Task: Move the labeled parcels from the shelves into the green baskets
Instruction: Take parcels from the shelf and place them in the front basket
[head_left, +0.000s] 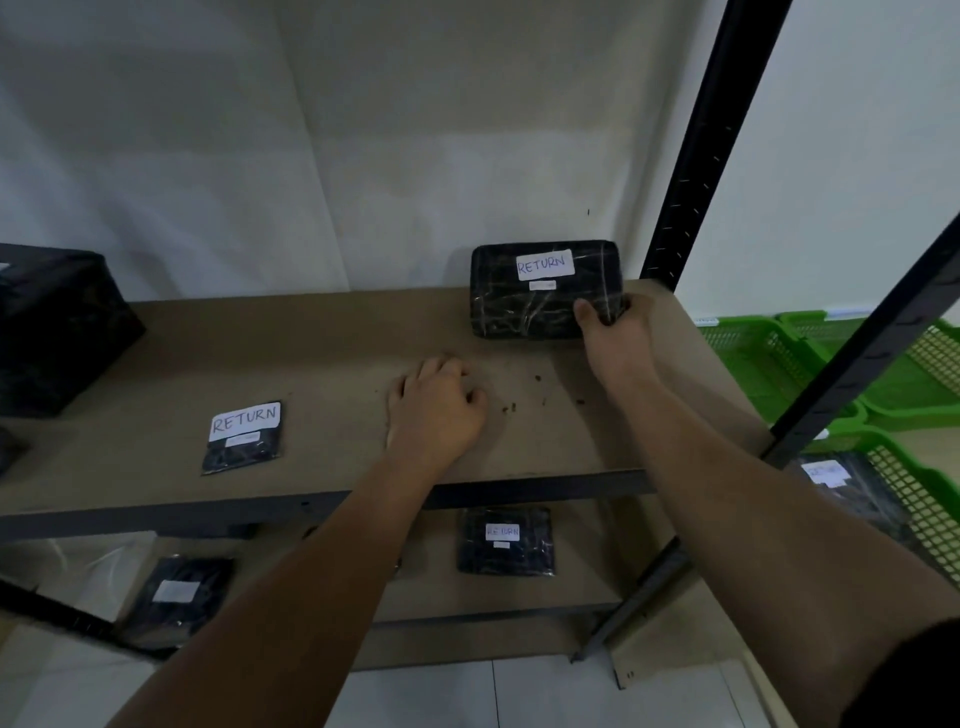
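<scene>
Nearest, on the brown fibreboard shelf (311, 353), the left hand (436, 410) rested with fingers loosely curled, holding nothing. To its left lay a small flat black parcel with a white RETURN label (241, 436). Farther back, near the white wall, the right hand (613, 327) gripped the near right corner of a black plastic-wrapped rectangular parcel labelled RETURN (540, 291), thumb on top. A corner grip would probably slip on glossy wrap. Sliding the free left hand under its opposite side should steady the carry past the black metal upright (691, 156) to the green plastic mesh baskets (769, 364) on the right.
</scene>
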